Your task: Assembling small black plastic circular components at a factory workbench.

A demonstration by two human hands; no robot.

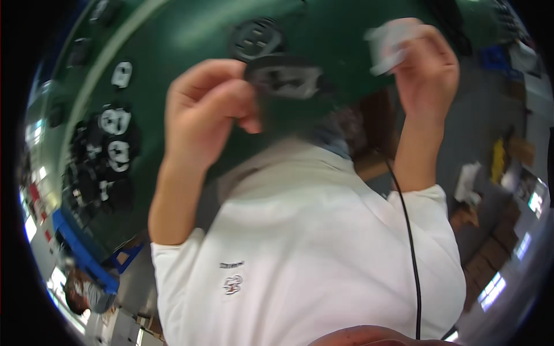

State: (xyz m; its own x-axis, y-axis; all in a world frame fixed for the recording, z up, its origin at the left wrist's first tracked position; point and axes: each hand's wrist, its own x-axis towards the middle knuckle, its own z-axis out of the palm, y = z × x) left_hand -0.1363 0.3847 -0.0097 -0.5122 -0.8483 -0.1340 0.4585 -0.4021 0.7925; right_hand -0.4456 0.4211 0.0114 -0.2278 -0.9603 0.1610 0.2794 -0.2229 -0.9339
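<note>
My left hand [210,106] is closed on the near-left edge of a black plastic housing with a pale grey insert [291,81], blurred by motion. Just beyond it, on the green work surface [329,34], lies a round black part with several slots or pins [257,39]. Over at the right my right hand [430,66] is raised, its fingers pinching a crumpled whitish piece [389,46]. That piece looks like thin cloth or film, too smeared to tell. The two hands are well apart.
Black parts with white inserts [118,155] are clustered along the left of the surface, and a lone one [122,74] sits farther off. A black cable [411,248] hangs over my white shirt. Another person [89,294] is at the lower left, near a blue rail [81,248].
</note>
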